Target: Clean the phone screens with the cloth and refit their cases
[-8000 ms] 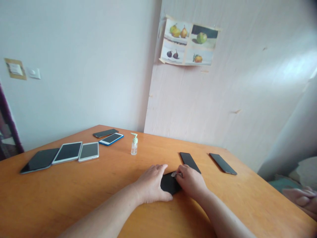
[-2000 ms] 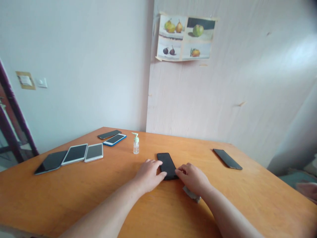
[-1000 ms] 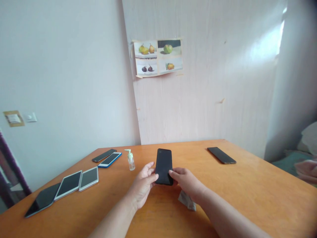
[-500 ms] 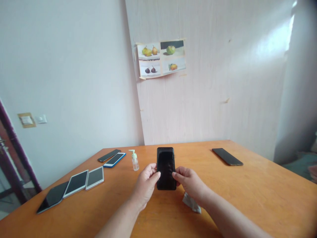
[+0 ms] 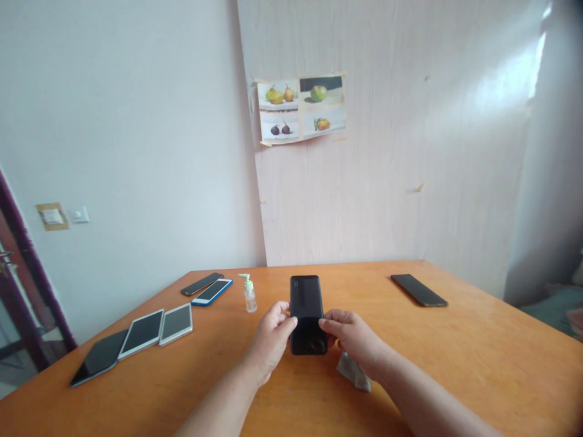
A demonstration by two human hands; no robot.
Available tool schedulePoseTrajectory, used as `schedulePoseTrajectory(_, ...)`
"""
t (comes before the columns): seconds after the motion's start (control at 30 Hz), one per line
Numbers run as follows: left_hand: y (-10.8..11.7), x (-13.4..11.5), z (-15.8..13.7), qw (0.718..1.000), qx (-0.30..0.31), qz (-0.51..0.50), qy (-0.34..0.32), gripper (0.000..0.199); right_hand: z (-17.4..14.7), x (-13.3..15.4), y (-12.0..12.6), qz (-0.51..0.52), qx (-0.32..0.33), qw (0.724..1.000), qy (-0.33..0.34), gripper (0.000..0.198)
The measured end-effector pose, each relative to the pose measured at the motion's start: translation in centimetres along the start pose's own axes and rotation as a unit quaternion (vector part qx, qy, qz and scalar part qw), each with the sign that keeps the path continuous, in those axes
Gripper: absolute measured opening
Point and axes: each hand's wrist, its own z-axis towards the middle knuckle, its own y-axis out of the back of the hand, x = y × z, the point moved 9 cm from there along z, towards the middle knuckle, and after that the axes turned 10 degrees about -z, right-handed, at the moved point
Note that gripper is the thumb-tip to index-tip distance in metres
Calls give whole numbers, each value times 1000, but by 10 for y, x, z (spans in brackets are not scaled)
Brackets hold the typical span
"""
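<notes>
We hold a black phone (image 5: 308,303) at the frame's lower centre, the left hand (image 5: 268,340) and right hand (image 5: 359,341) each pinching a long edge between thumb and fingers; probably light, stiff, slick and breakable, it seems best gripped there.

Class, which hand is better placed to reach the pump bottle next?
Probably the left hand: it is nearer the pump bottle, while the right hand is across the black smartphone, which both hold.
</notes>
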Motion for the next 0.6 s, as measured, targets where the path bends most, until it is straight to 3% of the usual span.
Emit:
schedulePoseTrajectory(0.3, 4, 4, 1, 1000, -12, -15, -6, 33, 3, 1, 4, 10, -13, 999, 28, 31)
schedulePoseTrajectory(0.47, 0, 6, -1, 998, -23, -59, 17, 36, 6, 6, 4, -23, -47, 991, 122, 38)
schedulePoseTrajectory(0.6, -3, 8, -3, 995, -29, -89, 29, 38, -1, 10, 3, -120, -79, 979, 145, 63)
